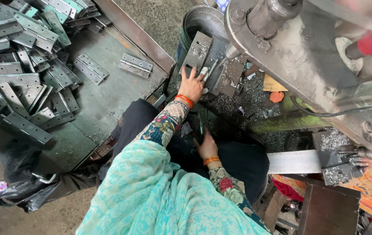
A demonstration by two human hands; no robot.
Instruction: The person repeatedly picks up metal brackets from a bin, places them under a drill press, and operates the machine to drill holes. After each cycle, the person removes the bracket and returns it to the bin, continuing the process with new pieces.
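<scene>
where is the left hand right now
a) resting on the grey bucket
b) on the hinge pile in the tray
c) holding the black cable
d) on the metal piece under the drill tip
d: the left hand presses flat on a metal piece at the machine, just below the drill tip; the hinge pile lies apart in the tray.

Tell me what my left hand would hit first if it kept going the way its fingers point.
The left hand lies on a hinge plate under the machine head, fingers pointing up-frame. Straight on, it would probably first meet the upright grey hinge plate, then the metal bucket behind; depth is unclear.
</scene>
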